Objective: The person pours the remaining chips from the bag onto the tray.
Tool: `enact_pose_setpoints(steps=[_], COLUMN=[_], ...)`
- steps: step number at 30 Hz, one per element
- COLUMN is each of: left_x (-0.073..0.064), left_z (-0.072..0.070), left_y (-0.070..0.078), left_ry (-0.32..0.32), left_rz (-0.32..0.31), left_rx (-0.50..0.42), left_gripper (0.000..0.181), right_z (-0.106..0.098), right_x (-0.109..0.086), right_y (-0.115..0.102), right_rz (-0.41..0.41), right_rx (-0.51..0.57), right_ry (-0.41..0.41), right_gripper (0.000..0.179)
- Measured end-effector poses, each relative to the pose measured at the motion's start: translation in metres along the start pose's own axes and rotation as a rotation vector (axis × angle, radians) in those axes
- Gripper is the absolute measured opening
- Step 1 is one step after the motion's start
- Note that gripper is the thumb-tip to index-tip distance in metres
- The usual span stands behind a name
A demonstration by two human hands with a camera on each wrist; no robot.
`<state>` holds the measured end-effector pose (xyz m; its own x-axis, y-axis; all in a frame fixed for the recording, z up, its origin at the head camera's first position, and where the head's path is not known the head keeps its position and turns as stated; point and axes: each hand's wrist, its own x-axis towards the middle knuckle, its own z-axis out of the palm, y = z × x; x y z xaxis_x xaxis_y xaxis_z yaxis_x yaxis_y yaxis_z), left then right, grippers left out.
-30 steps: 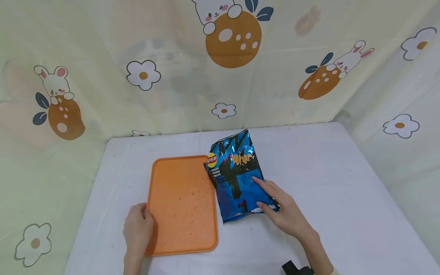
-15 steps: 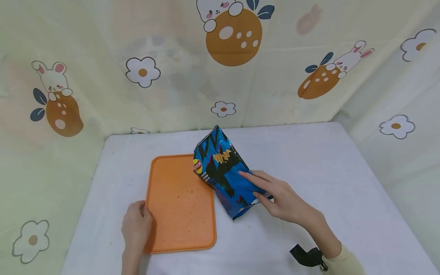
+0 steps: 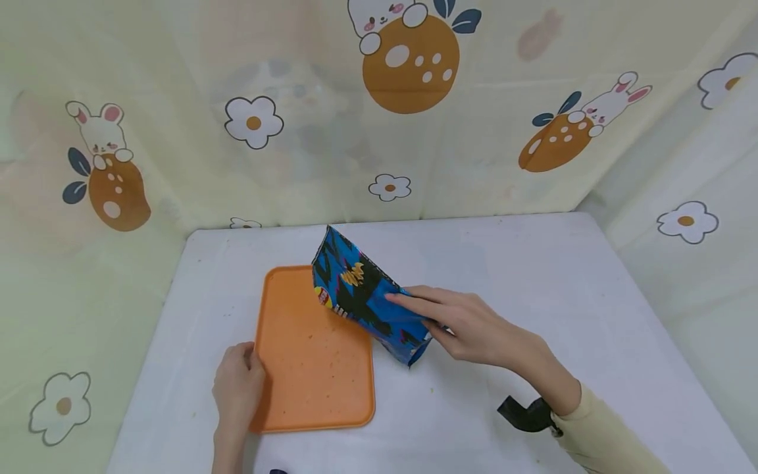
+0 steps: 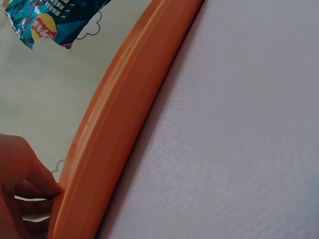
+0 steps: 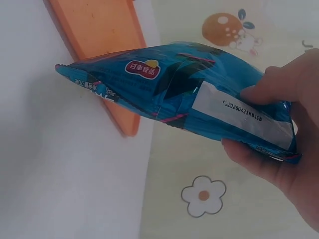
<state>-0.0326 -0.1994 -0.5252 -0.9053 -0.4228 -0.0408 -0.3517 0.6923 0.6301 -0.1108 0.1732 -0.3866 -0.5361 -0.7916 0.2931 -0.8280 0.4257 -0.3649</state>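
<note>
Blue chip bag [image 3: 367,296]: lifted, tilted over tray's far right corner, gripped by right hand [image 3: 474,326].
Orange tray [image 3: 314,388]: on white surface [image 3: 533,296]; left hand [image 3: 237,388] grips its near left rim.

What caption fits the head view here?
Right hand lifts a blue chip bag over an orange tray steadied by the left hand.

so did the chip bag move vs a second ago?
Yes. The chip bag, held by the right hand, has lifted and swung left, now overlapping the orange tray's right edge.
</note>
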Motion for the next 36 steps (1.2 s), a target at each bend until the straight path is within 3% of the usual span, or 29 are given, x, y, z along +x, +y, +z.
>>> enact_pose_setpoints(steps=[11, 23, 29, 36], left_x=[0.001, 0.002, 0.002, 0.003], left_z=[0.001, 0.003, 0.003, 0.002], left_y=[-0.001, -0.003, -0.004, -0.002], left_ry=[0.003, 0.016, 0.018, 0.012], left_rz=[0.008, 0.024, 0.027, 0.016], left_rx=[-0.002, 0.000, -0.003, -0.003], left_gripper=[0.030, 0.029, 0.028, 0.029], right_z=[-0.013, -0.024, -0.034, -0.035], right_x=[0.022, 0.042, 0.054, 0.058], right_y=[-0.004, -0.013, -0.019, -0.021], right_rz=[-0.106, -0.129, -0.115, -0.091], right_rx=[-0.086, -0.204, -0.204, -0.180], right_ry=[-0.089, -0.251, -0.342, -0.360], right_gripper=[0.063, 0.062, 0.060, 0.049])
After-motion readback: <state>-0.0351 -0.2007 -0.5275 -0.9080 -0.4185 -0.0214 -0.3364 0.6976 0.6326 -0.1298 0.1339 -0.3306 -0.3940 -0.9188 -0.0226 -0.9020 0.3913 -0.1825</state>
